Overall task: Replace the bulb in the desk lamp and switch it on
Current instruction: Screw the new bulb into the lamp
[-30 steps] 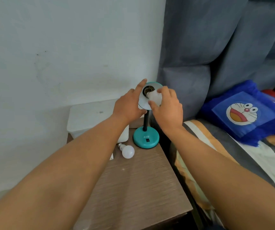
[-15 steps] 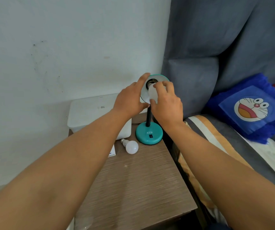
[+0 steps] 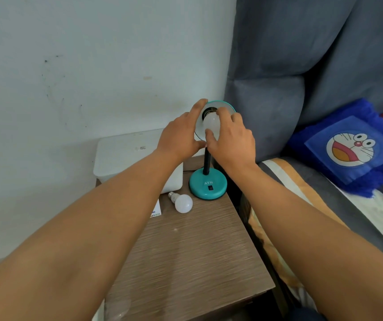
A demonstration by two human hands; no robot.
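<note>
Right hand has shifted grip — fingers around the socketed bulb.

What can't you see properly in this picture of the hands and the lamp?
- Head view: the right hand covers part of the bulb, so how far it sits in the socket is unclear.
- The left hand hides the lamp shade's left edge.
- The switch on the base is too small to read.
- The left forearm covers most of the card.

**Bedside corner, pale wall and grey headboard**

A scuffed pale wall meets a padded grey headboard. A wood-grain desk stands beside a bed with striped bedding and a blue cartoon cushion. The light is soft and even.
</note>
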